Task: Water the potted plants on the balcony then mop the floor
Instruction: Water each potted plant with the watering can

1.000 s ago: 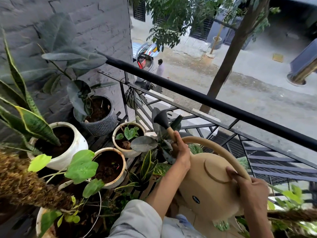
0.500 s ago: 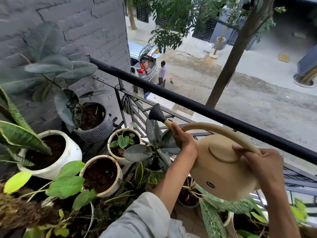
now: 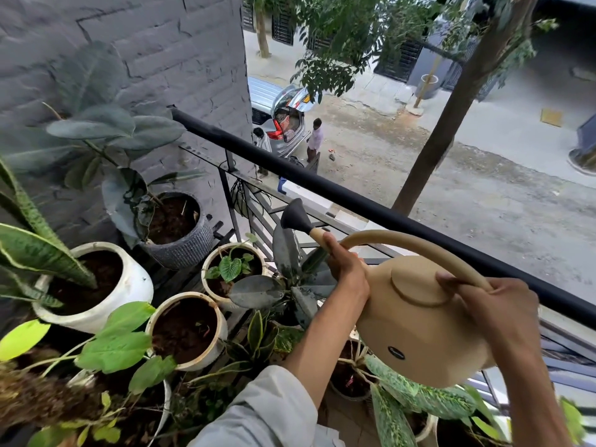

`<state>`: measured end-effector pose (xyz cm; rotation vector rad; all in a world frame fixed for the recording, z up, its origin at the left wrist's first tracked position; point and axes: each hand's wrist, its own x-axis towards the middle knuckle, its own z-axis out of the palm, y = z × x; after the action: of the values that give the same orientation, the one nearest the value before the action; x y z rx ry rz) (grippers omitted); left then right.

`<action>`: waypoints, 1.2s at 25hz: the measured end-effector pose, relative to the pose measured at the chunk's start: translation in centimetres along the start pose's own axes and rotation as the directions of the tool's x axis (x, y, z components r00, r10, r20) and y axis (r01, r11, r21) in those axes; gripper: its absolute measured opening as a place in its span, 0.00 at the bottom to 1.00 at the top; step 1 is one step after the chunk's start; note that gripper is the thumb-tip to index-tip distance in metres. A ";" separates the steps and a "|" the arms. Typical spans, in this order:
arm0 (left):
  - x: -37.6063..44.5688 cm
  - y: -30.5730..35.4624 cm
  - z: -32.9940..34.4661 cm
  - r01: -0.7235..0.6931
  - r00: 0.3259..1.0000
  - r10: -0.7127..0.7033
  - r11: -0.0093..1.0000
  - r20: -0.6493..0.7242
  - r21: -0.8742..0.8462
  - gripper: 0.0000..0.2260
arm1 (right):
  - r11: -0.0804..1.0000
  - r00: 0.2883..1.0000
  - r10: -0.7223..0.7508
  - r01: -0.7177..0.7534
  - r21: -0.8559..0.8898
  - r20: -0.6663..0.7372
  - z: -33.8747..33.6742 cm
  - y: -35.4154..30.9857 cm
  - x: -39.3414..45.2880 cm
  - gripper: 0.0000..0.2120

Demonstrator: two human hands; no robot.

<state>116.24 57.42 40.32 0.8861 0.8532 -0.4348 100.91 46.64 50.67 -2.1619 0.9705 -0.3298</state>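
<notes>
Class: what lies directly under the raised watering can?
Under the watering can: a speckled-leaf plant and part of a dark pot with soil. The can's body hides anything else beneath.

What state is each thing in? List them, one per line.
Can: held up in both hands, rose aimed toward the pots, no water visible.
Left hand: grip shut on the spout.
Right hand: grip shut on the handle.
Grey pot: upright, soil dark.
Car boot: open.
</notes>
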 end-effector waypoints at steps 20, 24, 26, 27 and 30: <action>3.8 2.6 0.2 -0.021 1.000 0.021 0.997 0.008 0.075 0.31 | 0.999 0.997 0.016 -0.020 0.047 0.076 2.2 -1.4 1.1 0.20; 2.8 1.0 0.8 -0.012 1.000 0.013 0.995 -0.010 0.102 0.48 | 0.996 0.997 0.056 -0.059 0.063 0.045 1.2 -0.5 -0.1 0.13; 2.6 0.0 1.3 0.001 1.000 -0.002 0.990 0.008 0.142 0.49 | 0.994 0.998 0.069 -0.070 0.080 0.011 0.5 0.0 -0.5 0.14; 2.2 0.0 1.4 0.005 1.000 -0.007 0.988 0.015 0.154 0.49 | 0.993 0.997 0.077 -0.077 0.085 0.007 0.3 0.2 -0.5 0.15; 0.5 -0.3 1.7 0.005 0.999 -0.012 0.990 0.051 0.138 0.42 | 0.992 0.995 0.104 -0.103 0.072 -0.006 -0.6 0.7 -0.7 0.18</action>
<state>117.10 55.80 40.38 0.9946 0.7861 -0.5272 99.78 46.52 50.61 -2.0389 1.0560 -0.3206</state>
